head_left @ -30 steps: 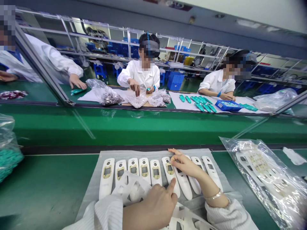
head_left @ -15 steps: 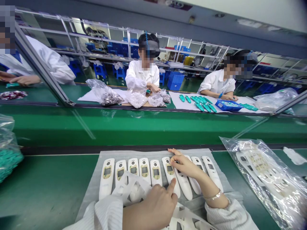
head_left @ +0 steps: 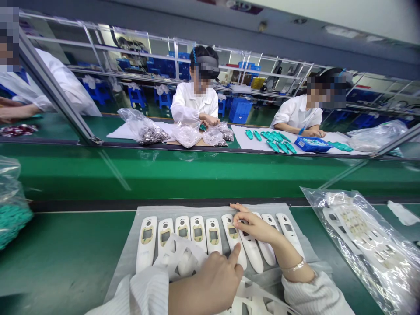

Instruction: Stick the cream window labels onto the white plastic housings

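Several white plastic handset casings (head_left: 146, 245), each with a small window, lie in a row on a pale sheet (head_left: 127, 258). Some have a beige adhesive frame around the window. My left hand (head_left: 216, 278) reaches in from the lower left, its index finger stretched onto the lower part of the sixth casing (head_left: 242, 259) from the left; its other fingers curl under, partly hidden. At that casing's upper end, my right hand (head_left: 254, 226) bends its thumb and fingertips together against the window edge. Cut-out white backing sheets (head_left: 179, 249) lie under and beside my left arm.
On the right is a clear plastic bag (head_left: 361, 236) with adhesive sheets; on the left, a bag of teal parts (head_left: 13, 223). Beyond the green divider (head_left: 210, 175), several co-workers (head_left: 195, 103) sit with teal casings (head_left: 272, 136), a blue box (head_left: 311, 144) and bags of small parts (head_left: 149, 133).
My hands stay almost still at the same casing. Across the divider, the co-worker at far left has shifted their hands to the left.
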### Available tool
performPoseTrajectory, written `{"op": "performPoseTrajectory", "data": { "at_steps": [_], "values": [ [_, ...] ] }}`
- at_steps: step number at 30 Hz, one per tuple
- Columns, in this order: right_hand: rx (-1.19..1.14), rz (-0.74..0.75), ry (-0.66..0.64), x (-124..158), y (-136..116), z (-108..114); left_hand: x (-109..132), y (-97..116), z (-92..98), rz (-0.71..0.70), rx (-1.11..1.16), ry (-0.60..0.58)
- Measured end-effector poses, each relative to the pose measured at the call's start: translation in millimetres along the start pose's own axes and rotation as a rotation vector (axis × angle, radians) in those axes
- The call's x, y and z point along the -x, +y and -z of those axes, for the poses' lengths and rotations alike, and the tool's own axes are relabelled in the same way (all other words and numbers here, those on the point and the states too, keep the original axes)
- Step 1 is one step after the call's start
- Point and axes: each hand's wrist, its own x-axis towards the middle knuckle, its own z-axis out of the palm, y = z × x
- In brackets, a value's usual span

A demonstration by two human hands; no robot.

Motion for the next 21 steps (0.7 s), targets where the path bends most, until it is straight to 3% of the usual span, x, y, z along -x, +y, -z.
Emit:
{"op": "performPoseTrajectory", "data": {
  "at_steps": [8,13,21],
  "values": [
    [-0.041,0.081,-0.014,3.3,-2.7,3.3,0.5,0.6,8.3,0.017,0.010,-0.036],
    [-0.147,0.181,0.071,9.7,-10.5,15.4,1.2,0.0,10.4,0.006,0.028,-0.041],
    [-0.036,0.103,-0.004,1.3,-4.6,4.1,0.7,-0.8,10.5,0.007,0.032,-0.028]
  ]
}}
